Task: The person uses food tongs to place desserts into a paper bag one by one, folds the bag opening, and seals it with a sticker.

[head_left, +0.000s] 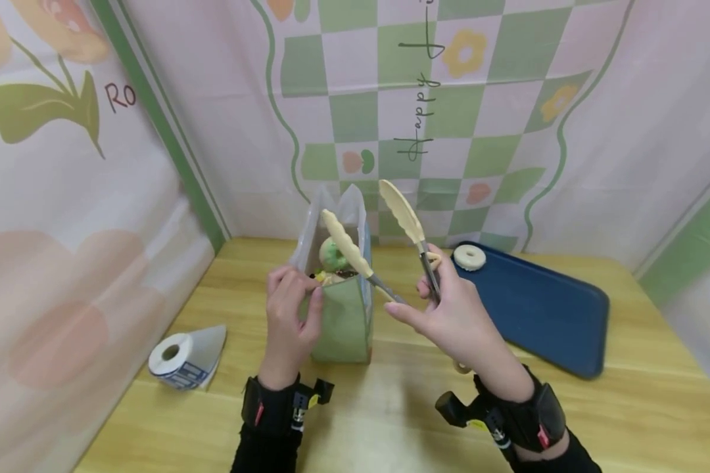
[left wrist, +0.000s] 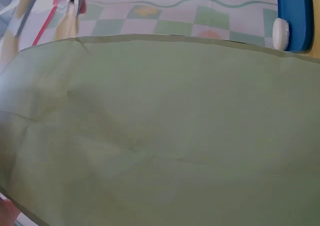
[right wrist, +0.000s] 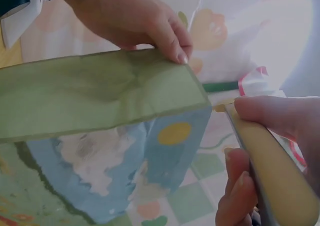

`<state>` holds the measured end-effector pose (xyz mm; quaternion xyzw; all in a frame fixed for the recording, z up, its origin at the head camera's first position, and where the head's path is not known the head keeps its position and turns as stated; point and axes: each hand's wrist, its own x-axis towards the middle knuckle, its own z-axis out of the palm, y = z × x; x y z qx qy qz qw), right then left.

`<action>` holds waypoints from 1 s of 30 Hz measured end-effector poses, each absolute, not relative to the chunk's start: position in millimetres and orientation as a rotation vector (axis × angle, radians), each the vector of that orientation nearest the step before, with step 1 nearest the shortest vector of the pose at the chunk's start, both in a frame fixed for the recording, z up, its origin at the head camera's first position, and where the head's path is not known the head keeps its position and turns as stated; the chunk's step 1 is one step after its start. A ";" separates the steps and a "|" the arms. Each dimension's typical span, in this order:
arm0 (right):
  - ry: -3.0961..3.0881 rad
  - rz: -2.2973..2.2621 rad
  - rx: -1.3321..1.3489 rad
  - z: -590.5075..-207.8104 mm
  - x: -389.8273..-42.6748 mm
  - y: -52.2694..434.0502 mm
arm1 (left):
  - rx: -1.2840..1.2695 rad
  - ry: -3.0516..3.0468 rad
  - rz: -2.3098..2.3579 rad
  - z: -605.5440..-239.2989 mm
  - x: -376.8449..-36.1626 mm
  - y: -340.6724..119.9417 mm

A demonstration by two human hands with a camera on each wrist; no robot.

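Note:
A green paper bag (head_left: 340,325) stands upright with its top open. My left hand (head_left: 288,315) pinches the bag's near left rim between thumb and fingers; the right wrist view shows the left thumb (right wrist: 175,53) at the bag's edge. Inside the bag lie a green-topped toy donut (head_left: 332,256) and other toy food, partly hidden. In my right hand (head_left: 458,322) is a pair of tongs (head_left: 403,213) with cream tips and metal arms, gripped by the handles. The tongs' arms are spread apart with nothing between them, one tip overlapping the bag's mouth in the head view.
A dark blue tray (head_left: 550,312) lies on the right of the wooden table, a white donut (head_left: 470,257) at its far left corner. At left sits a label roll (head_left: 180,361). A small tan thing (head_left: 462,368) shows beneath the right wrist. Patterned cloth (head_left: 355,98) hangs behind.

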<state>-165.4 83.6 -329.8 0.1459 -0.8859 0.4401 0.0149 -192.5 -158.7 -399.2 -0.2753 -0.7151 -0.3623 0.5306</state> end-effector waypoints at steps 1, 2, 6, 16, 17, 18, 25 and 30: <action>-2.751 1.388 0.431 -331.9 -165.6 86.3 | -0.656 -1.705 -0.865 -399.3 -192.7 -158.5; -2.746 1.405 0.411 -334.2 -166.4 88.9 | -0.654 -1.705 -0.865 -399.4 -192.9 -158.3; -2.740 1.455 0.340 -342.8 -169.5 99.4 | -0.655 -1.698 -0.861 -399.3 -194.1 -157.6; -2.633 1.416 0.291 -359.3 -175.5 124.3 | -0.659 -1.656 -0.837 -400.5 -195.8 -154.6; -2.621 1.419 0.285 -360.0 -176.1 126.4 | -0.658 -1.653 -0.838 -400.4 -195.8 -154.6; -2.614 1.421 0.276 -360.6 -176.8 128.4 | -0.658 -1.651 -0.838 -400.4 -195.7 -154.4; -2.589 1.464 0.173 -363.3 -181.3 142.5 | -0.650 -1.654 -0.835 -400.6 -195.6 -153.6; -2.596 1.450 0.101 -365.7 -185.8 152.1 | -0.642 -1.659 -0.830 -400.6 -195.8 -153.4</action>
